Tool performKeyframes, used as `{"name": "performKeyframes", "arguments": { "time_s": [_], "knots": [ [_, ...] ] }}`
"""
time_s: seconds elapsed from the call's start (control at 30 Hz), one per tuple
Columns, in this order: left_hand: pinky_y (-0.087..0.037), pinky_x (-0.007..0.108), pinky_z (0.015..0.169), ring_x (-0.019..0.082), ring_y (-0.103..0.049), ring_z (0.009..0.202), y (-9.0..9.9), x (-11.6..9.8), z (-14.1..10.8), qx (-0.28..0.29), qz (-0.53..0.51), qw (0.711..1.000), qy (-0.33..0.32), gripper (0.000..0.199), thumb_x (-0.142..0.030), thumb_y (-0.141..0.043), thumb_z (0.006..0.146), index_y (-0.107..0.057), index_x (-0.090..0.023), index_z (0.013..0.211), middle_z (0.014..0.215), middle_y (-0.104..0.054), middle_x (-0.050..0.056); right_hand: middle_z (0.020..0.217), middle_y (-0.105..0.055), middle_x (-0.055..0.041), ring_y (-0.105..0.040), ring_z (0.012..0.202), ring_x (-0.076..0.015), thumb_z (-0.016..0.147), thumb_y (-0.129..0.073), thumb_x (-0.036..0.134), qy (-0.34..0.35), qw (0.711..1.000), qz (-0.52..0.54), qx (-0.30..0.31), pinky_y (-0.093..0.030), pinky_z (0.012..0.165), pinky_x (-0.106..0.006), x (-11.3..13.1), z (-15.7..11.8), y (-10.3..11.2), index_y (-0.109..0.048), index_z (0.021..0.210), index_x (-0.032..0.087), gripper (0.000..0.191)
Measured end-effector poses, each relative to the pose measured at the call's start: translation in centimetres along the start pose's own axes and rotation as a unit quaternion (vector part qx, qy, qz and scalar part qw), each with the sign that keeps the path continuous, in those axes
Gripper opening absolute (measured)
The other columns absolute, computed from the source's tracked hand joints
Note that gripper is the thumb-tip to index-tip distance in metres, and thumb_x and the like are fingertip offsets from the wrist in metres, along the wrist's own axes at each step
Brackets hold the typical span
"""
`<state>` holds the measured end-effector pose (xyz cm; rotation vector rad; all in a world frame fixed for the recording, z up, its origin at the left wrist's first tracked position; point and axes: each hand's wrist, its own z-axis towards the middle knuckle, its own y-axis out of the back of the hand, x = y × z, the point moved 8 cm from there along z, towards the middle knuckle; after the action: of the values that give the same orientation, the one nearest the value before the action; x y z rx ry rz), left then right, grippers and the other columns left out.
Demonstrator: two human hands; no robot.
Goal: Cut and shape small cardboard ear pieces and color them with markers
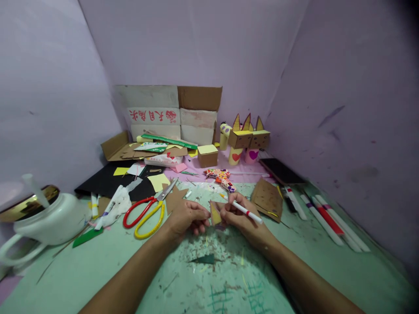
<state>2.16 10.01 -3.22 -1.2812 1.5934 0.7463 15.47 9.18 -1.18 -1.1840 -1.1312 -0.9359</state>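
Between both hands is a small triangular piece of cardboard (215,216) with a yellow middle and a dark purplish edge. My left hand (188,218) pinches its left side between thumb and finger. Holding the piece's right side, my right hand (244,216) also has a white marker pen (247,212) with a red band lying across its fingers. Left of my left hand lie scissors (152,209) with one red and one yellow handle, beside a jagged brown cardboard scrap (175,198).
Two cardboard figures with pointed ears (242,138) stand at the back, near a small box (207,156). Several markers (329,222) and a dark phone (283,171) lie right. A white teapot-like vessel (49,222) stands left. Cardboard (199,98) leans against the wall.
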Motion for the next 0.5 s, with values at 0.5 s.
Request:
{"name": "performKeyframes", "arguments": {
  "time_s": [0.5],
  "knots": [
    [-0.033,0.017,0.030,0.008,-0.046,0.033,0.5,0.6,0.7,-0.034,0.131,0.991,0.017,0.010,-0.013,-0.055,0.060,-0.057,-0.012,0.051,0.043,-0.055,0.000,0.067,-0.064,-0.0027,-0.055,0.055,-0.0134,0.081,-0.055,0.044,0.089,0.980,-0.153,-0.090,-0.045,0.053,-0.025,1.5,-0.6,2.8,-0.064,0.097,0.017,0.032]
  ]
}}
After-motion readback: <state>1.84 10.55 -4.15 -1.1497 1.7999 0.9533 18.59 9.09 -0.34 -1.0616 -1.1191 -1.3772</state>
